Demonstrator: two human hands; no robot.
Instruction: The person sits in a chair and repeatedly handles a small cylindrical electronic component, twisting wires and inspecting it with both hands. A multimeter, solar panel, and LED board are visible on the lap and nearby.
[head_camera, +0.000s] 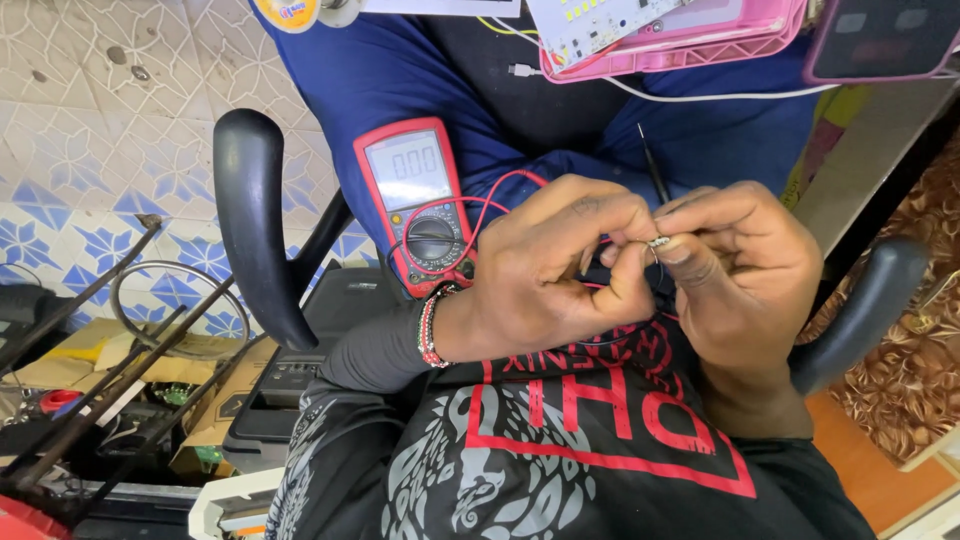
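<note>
One black chair armrest (255, 215) curves at the left, beside one red digital multimeter (418, 205) lying on the blue-trousered lap. The left hand (545, 275) and right hand (740, 270) meet, fingertips pinching together on one tiny metal component (658, 241). One black test probe (653, 170) rises behind them. One pink tray (690, 45) sits above.

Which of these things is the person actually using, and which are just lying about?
In use: small metal part pinched between left hand and right hand; black probe; red multimeter; red lead wire.

Lying about: pink tray; white LED board; cardboard boxes; metal rods.
</note>
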